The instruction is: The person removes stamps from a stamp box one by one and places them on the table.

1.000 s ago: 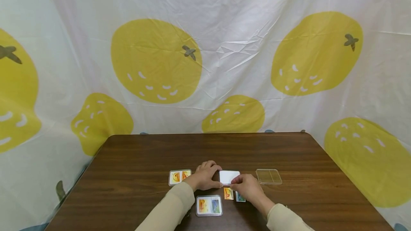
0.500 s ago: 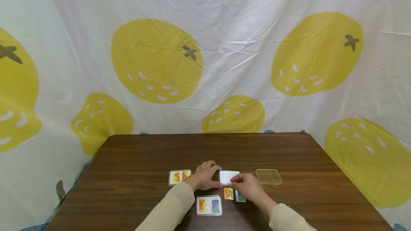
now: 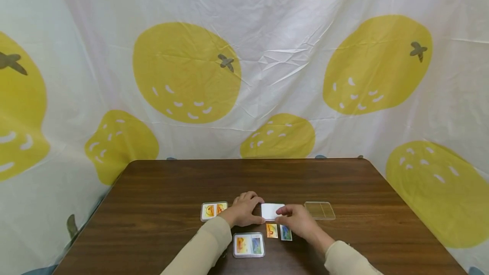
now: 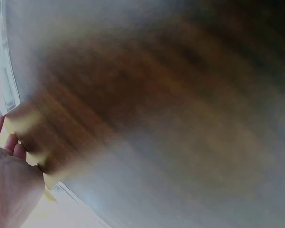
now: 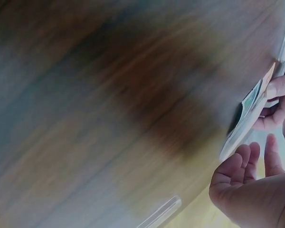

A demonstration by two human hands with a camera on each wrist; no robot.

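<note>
A white card (image 3: 270, 211) lies in what looks like a clear plastic case in the middle of the table. My left hand (image 3: 244, 209) holds its left side, thumb at the near corner and forefinger at the far corner. At the right edge, my right hand (image 3: 299, 220) hovers with thumb and forefinger apart, the forefinger over the card's corner. Just in front lie two small stamp-like pictures, an orange one (image 3: 272, 231) and a blue-green one (image 3: 285, 232). The right wrist view shows the case edge (image 5: 235, 137) beyond my relaxed right fingers (image 5: 242, 161).
Clear cases holding paired pictures lie at the left, a case with orange pictures (image 3: 209, 211), and in front, a case with an orange and a blue picture (image 3: 248, 245). A clear lid (image 3: 320, 210) lies at the right on the brown table (image 3: 172, 181).
My right hand has drawn slightly right and its thumb and forefinger have parted, uncovering more of the blue-green picture. The left hand and the case have stayed put.
</note>
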